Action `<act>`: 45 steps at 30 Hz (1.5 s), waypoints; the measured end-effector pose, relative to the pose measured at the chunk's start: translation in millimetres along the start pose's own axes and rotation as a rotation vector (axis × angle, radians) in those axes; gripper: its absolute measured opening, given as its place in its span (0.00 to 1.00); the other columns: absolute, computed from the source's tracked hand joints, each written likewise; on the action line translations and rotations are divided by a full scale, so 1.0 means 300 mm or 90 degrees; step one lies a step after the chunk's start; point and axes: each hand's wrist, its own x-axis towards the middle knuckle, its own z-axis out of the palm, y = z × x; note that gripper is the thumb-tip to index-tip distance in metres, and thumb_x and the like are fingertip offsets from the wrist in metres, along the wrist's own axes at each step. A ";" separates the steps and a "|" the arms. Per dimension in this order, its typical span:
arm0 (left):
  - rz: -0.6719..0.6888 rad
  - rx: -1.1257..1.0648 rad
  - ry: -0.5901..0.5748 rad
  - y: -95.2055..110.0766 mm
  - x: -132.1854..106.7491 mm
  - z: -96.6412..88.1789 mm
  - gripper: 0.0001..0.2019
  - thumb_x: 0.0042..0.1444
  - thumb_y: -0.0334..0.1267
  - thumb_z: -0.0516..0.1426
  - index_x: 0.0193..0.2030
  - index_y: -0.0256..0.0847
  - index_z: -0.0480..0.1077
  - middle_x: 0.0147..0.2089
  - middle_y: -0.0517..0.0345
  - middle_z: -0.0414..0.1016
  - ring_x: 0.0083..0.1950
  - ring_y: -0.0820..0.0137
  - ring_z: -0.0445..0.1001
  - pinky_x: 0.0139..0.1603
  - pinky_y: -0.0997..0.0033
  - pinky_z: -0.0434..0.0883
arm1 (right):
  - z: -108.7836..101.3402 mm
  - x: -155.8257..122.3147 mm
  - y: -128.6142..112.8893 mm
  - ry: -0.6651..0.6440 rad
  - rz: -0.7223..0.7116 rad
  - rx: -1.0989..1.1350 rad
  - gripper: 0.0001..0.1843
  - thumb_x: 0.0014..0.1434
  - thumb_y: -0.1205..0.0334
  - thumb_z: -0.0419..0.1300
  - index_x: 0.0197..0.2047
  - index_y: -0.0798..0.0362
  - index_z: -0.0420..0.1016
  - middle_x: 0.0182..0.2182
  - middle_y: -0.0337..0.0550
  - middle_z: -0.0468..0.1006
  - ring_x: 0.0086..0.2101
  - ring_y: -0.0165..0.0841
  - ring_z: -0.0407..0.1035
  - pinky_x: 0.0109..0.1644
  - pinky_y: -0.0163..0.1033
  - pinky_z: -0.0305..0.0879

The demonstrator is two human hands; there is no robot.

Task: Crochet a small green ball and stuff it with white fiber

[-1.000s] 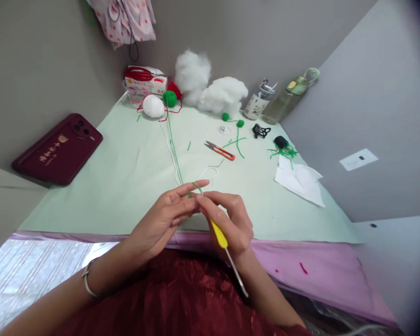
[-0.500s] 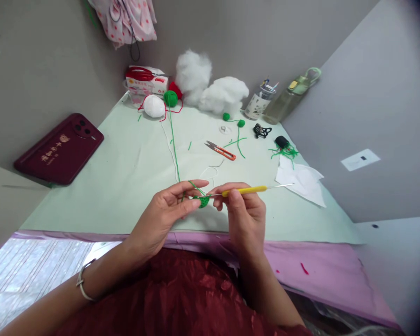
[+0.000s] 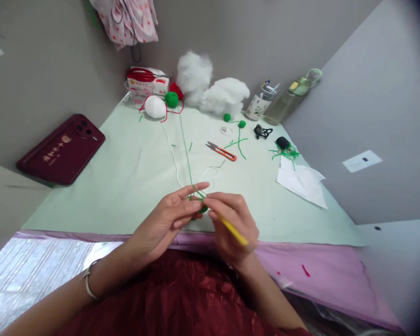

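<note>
My left hand (image 3: 173, 212) pinches a small green crochet piece (image 3: 203, 208), partly hidden by the fingers. Green yarn (image 3: 186, 154) runs over its raised index finger and back toward the green yarn ball (image 3: 171, 99). In my right hand (image 3: 233, 226) is a crochet hook with a yellow handle (image 3: 234, 231), gripped like a pencil and slanting down to the right. Fingertips of both hands meet at the green piece, and the hook's working tip is hidden there. The hook's rear end is blurred.
Orange thread snips (image 3: 221, 151) lie beyond my hands, near green yarn scraps. White stuffing (image 3: 226, 95), a white yarn ball (image 3: 155, 107), a pen cup (image 3: 261, 103) and a bottle (image 3: 289, 98) stand at the back. A phone (image 3: 61, 149) is at left, white paper (image 3: 301, 180) at right.
My right hand has turned, swinging the hook's rear end from pointing right to pointing down toward me. The green yarn strand has shifted right and now looks blurred.
</note>
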 end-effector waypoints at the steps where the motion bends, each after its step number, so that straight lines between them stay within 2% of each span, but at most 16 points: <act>1: -0.014 -0.024 -0.008 0.006 0.001 -0.001 0.20 0.58 0.36 0.69 0.57 0.40 0.81 0.21 0.74 0.56 0.22 0.80 0.47 0.42 0.75 0.70 | -0.003 0.004 0.000 0.019 0.060 0.060 0.14 0.71 0.69 0.58 0.53 0.47 0.82 0.41 0.47 0.85 0.40 0.38 0.80 0.41 0.45 0.79; 3: -0.007 -0.036 -0.006 0.013 0.001 -0.003 0.17 0.58 0.35 0.69 0.55 0.40 0.82 0.19 0.75 0.53 0.22 0.80 0.46 0.46 0.73 0.71 | -0.008 0.017 0.002 0.050 0.176 0.188 0.13 0.72 0.68 0.56 0.48 0.48 0.82 0.36 0.44 0.83 0.34 0.34 0.77 0.38 0.43 0.77; 6: 0.036 0.026 0.011 0.009 -0.001 0.001 0.19 0.57 0.35 0.70 0.55 0.44 0.82 0.29 0.66 0.71 0.26 0.80 0.56 0.36 0.77 0.66 | -0.004 0.034 0.007 0.026 0.239 0.287 0.12 0.73 0.66 0.57 0.44 0.49 0.83 0.37 0.43 0.84 0.34 0.33 0.77 0.37 0.41 0.76; 8: 0.076 0.082 0.031 0.001 0.000 0.008 0.21 0.55 0.36 0.71 0.57 0.47 0.82 0.38 0.60 0.78 0.32 0.77 0.63 0.30 0.76 0.59 | 0.004 0.034 0.011 -0.002 0.216 0.272 0.11 0.72 0.66 0.58 0.46 0.48 0.83 0.40 0.44 0.86 0.38 0.35 0.79 0.39 0.41 0.77; 10: 0.110 0.111 0.055 -0.007 0.003 0.013 0.22 0.55 0.37 0.71 0.57 0.48 0.81 0.39 0.60 0.78 0.34 0.75 0.65 0.28 0.76 0.56 | 0.012 0.023 0.013 -0.001 0.170 0.211 0.12 0.71 0.68 0.59 0.48 0.47 0.83 0.40 0.43 0.86 0.40 0.35 0.79 0.40 0.42 0.78; 12: 0.102 0.097 0.056 -0.010 0.007 0.013 0.22 0.55 0.38 0.72 0.57 0.47 0.81 0.33 0.63 0.75 0.30 0.76 0.62 0.27 0.76 0.56 | 0.015 0.007 0.015 0.004 0.098 0.111 0.14 0.70 0.71 0.60 0.53 0.46 0.82 0.42 0.45 0.85 0.41 0.36 0.80 0.42 0.42 0.78; 15: 0.001 0.009 -0.011 -0.002 0.014 0.000 0.19 0.57 0.37 0.70 0.55 0.41 0.82 0.22 0.71 0.60 0.23 0.80 0.50 0.33 0.77 0.64 | 0.008 -0.008 0.017 -0.003 0.004 0.011 0.19 0.67 0.73 0.63 0.57 0.46 0.81 0.47 0.48 0.84 0.45 0.37 0.79 0.45 0.44 0.78; 18: -0.042 -0.063 -0.034 0.013 0.016 -0.017 0.16 0.58 0.35 0.68 0.54 0.37 0.83 0.20 0.75 0.50 0.22 0.81 0.45 0.48 0.74 0.72 | -0.007 0.004 0.017 0.045 0.124 0.134 0.15 0.70 0.72 0.60 0.52 0.47 0.83 0.41 0.44 0.84 0.39 0.34 0.78 0.41 0.42 0.76; 20: -0.020 -0.064 -0.022 0.019 0.015 -0.021 0.16 0.58 0.34 0.68 0.54 0.39 0.83 0.20 0.74 0.53 0.22 0.82 0.48 0.51 0.73 0.72 | -0.011 0.020 0.015 0.087 0.249 0.273 0.13 0.73 0.68 0.57 0.46 0.47 0.84 0.36 0.41 0.82 0.33 0.30 0.75 0.37 0.39 0.73; 22: 0.008 -0.030 -0.024 0.016 0.012 -0.017 0.16 0.58 0.34 0.69 0.53 0.43 0.84 0.24 0.69 0.65 0.25 0.81 0.57 0.50 0.74 0.71 | -0.009 0.030 0.013 0.078 0.311 0.362 0.12 0.73 0.64 0.58 0.44 0.47 0.85 0.36 0.40 0.82 0.31 0.29 0.73 0.36 0.39 0.72; 25: 0.061 0.057 -0.009 0.001 0.008 -0.008 0.16 0.56 0.36 0.71 0.52 0.48 0.84 0.39 0.60 0.80 0.39 0.75 0.71 0.45 0.77 0.68 | -0.001 0.029 0.016 0.018 0.334 0.373 0.09 0.71 0.62 0.62 0.44 0.46 0.85 0.37 0.40 0.83 0.33 0.30 0.74 0.39 0.39 0.73; 27: 0.084 0.114 0.013 -0.008 0.005 -0.007 0.16 0.57 0.39 0.70 0.52 0.50 0.84 0.43 0.58 0.81 0.45 0.71 0.72 0.41 0.77 0.66 | 0.000 0.023 0.024 0.026 0.360 0.382 0.09 0.71 0.61 0.62 0.44 0.46 0.85 0.37 0.40 0.84 0.33 0.30 0.74 0.39 0.38 0.73; 30: 0.102 0.160 0.025 -0.013 0.001 -0.015 0.15 0.59 0.41 0.69 0.53 0.52 0.84 0.44 0.58 0.79 0.45 0.71 0.70 0.43 0.76 0.65 | -0.009 0.022 0.034 0.041 0.390 0.443 0.11 0.73 0.60 0.59 0.43 0.47 0.84 0.37 0.40 0.84 0.33 0.29 0.75 0.39 0.38 0.73; 35: 0.154 0.186 0.033 -0.014 -0.008 -0.029 0.14 0.59 0.39 0.69 0.52 0.55 0.84 0.41 0.61 0.72 0.43 0.73 0.68 0.45 0.75 0.65 | -0.028 0.031 0.013 0.018 0.329 0.359 0.13 0.75 0.62 0.56 0.43 0.49 0.82 0.37 0.40 0.84 0.33 0.29 0.77 0.38 0.38 0.75; 41: 0.217 0.282 0.096 -0.018 -0.011 -0.022 0.14 0.61 0.36 0.68 0.53 0.55 0.83 0.36 0.65 0.67 0.33 0.77 0.60 0.38 0.75 0.62 | -0.022 0.000 -0.016 -0.016 0.073 0.122 0.14 0.72 0.69 0.56 0.55 0.48 0.78 0.42 0.45 0.86 0.40 0.36 0.80 0.42 0.44 0.78; 45: 0.212 0.279 0.082 -0.015 -0.011 -0.020 0.15 0.60 0.38 0.69 0.54 0.54 0.83 0.37 0.63 0.68 0.36 0.75 0.64 0.39 0.74 0.63 | -0.022 -0.005 -0.009 0.008 0.093 0.162 0.15 0.72 0.71 0.55 0.55 0.48 0.78 0.40 0.43 0.85 0.37 0.34 0.79 0.39 0.42 0.77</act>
